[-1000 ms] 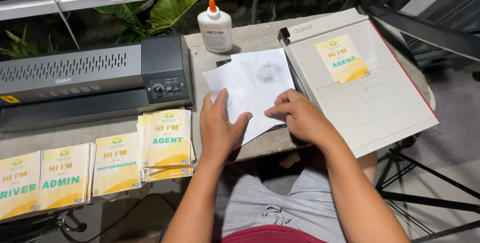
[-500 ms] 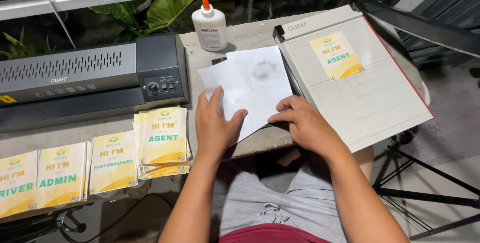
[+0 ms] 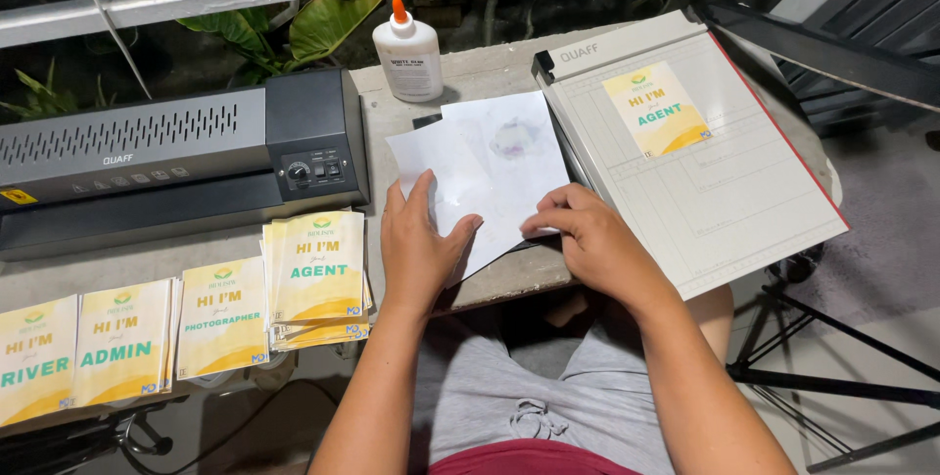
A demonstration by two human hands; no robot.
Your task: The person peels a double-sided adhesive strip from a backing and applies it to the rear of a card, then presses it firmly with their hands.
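Note:
Two white paper sheets lie overlapped on the grey tabletop, face down, with a faint print showing through. My left hand rests flat on the nearer sheet, fingers spread. My right hand pinches the lower right edge of the sheets. Just right of the sheets a paper trimmer carries one yellow-and-white card.
A black and grey laminator sits at the left. Stacks of yellow-and-white cards line the front left edge. A white glue bottle with an orange tip stands at the back. Tripod legs stand at the lower right.
Both hands stay on the white sheets, and the sheets have shifted slightly under them. The view has moved a little.

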